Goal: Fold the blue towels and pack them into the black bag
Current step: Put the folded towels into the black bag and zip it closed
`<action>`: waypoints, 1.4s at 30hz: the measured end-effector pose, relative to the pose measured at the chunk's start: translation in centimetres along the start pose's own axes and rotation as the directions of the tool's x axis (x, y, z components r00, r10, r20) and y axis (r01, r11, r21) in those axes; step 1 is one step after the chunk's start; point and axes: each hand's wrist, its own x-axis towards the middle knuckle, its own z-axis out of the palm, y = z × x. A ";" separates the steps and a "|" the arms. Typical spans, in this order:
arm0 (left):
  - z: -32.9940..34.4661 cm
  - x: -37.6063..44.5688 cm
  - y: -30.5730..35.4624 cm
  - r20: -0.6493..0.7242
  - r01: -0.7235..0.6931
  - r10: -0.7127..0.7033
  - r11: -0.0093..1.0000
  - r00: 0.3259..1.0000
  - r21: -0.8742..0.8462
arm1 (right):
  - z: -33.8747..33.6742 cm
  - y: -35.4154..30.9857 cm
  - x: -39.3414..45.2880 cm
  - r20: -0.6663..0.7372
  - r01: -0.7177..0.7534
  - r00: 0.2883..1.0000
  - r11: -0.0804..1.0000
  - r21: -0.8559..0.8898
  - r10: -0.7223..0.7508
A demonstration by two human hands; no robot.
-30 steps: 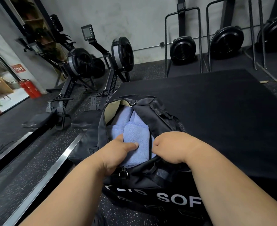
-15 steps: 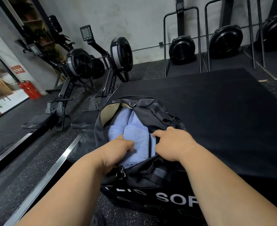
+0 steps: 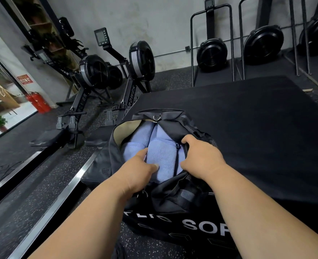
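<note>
1. the black bag point(image 3: 165, 202) sits on the speckled gym floor point(image 3: 47, 199) at the near edge of a black mat point(image 3: 257, 128), its top zip opening spread wide and pointing away from the person.
2. it is a soft dark duffel with a pale beige lining point(image 3: 125, 128) showing at the far left of the opening, a metal d-ring point(image 3: 156, 117) at the far end, and white letters on the near side panel.
3. inside lie the blue towels point(image 3: 161, 157), pale lavender-blue terry, folded into thick pads packed side by side along the bag; a stitched hem crosses the top of the middle one.
4. the left hand point(image 3: 138, 173) reaches in from the near left; its thumb rests on top of the middle towel and its fingers go down between that towel and the left one, gripping the towel.
5. the right hand point(image 3: 201, 157) is at the right rim of the opening, fingers curled over the black fabric edge, grasping the bag.
6. far left stand two black rowing machines point(image 3: 117, 75), with a red fire extinguisher point(image 3: 38, 102) by the glass door.
7. further black machines point(image 3: 262, 43) line the grey wall at the far right.
</note>
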 end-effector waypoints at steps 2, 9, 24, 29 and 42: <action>0.0 -0.2 -0.1 -0.063 -0.026 0.037 0.984 0.997 0.174 | -0.2 0.2 0.1 -0.012 0.009 1.000 0.998 0.061 -0.008; 0.0 0.1 -1.3 -0.254 -0.023 0.151 0.895 0.955 0.445 | -0.6 0.6 0.4 -0.084 0.058 0.996 0.913 0.404 -0.026; -1.6 -1.1 -0.6 -0.045 -0.235 0.299 0.825 0.953 0.513 | -0.7 1.5 0.8 -0.011 0.073 0.997 0.865 0.497 -0.078; -1.5 -0.2 -0.5 0.038 -0.365 0.395 0.803 0.918 0.471 | -1.0 1.5 0.7 -0.009 0.081 0.996 0.855 0.513 -0.088; -2.3 -3.7 -1.8 0.141 -0.299 0.269 0.913 0.953 0.279 | -1.6 2.2 0.5 -0.032 0.172 0.982 0.799 0.576 -0.188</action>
